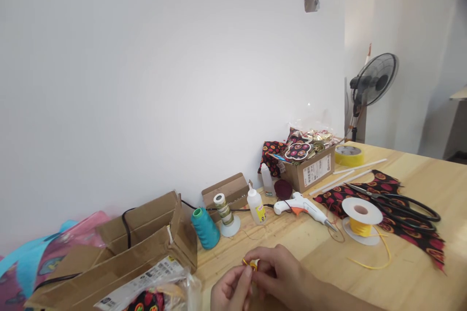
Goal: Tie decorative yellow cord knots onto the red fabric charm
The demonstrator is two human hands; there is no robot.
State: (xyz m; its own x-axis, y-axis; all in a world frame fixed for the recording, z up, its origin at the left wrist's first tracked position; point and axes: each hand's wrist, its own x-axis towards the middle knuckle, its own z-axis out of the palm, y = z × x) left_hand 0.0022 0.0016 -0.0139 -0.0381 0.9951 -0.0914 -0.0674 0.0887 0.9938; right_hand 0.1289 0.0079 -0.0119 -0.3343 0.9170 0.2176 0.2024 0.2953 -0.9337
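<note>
Low in the head view, my left hand (pixel 233 287) and my right hand (pixel 279 269) meet over the front of the table. Between their pinched fingertips is a small piece of yellow cord (pixel 252 265), mostly covered by the fingers. Both hands are closed on it. To the right stands a white spool of yellow cord (pixel 360 226), its loose end curling on the wood. A white hot glue gun (pixel 304 208) with an orange trigger lies beyond my hands. Behind them are a glue bottle (pixel 257 208) with a yellow label and a teal thread cone (pixel 205 229).
Black-handled scissors (pixel 404 206) rest on dark patterned fabric (pixel 425 240) at right. White glue sticks (pixel 333 183) and yellow tape (pixel 349 154) lie behind. A full cardboard box (pixel 310 171) stands against the wall; an open carton (pixel 146 238) occupies the left. A fan (pixel 375 80) stands beyond the table.
</note>
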